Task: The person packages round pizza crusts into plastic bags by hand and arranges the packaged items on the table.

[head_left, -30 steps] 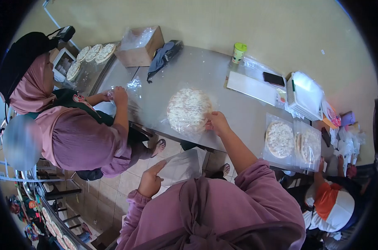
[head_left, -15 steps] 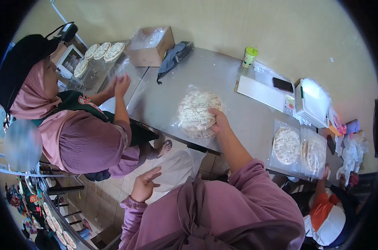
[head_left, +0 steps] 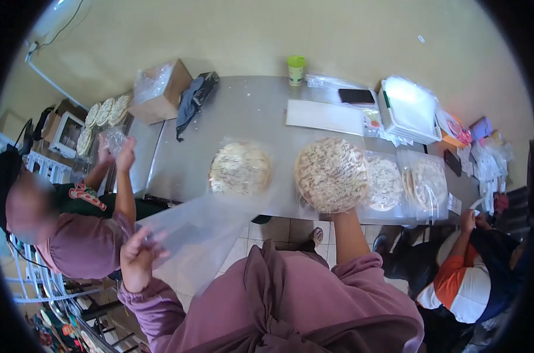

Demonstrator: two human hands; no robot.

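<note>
My right hand (head_left: 343, 216) holds a round pizza (head_left: 331, 173) from below at the front of the table, its fingers hidden beneath. White shredded topping covers the pizza, and clear plastic shows at its lower edge. To its left, another pizza (head_left: 240, 167) in clear plastic lies on the metal table (head_left: 249, 106). My left hand (head_left: 139, 259), slightly blurred, has its fingers apart by a large translucent plastic sheet or bag (head_left: 202, 238). This plastic spreads from the table's front edge toward that hand; whether they touch I cannot tell.
Bagged pizzas (head_left: 384, 182) lie at the right. Behind are a white board (head_left: 324, 116), phone (head_left: 356, 96), green cup (head_left: 296, 70) and white basket (head_left: 408, 112). A co-worker (head_left: 84, 235) handles plastic at left; another person (head_left: 467, 276) stands at right.
The view has shifted right. My right hand has lifted a pizza off the one beneath and carried it right. The translucent plastic is now spread out toward my left hand.
</note>
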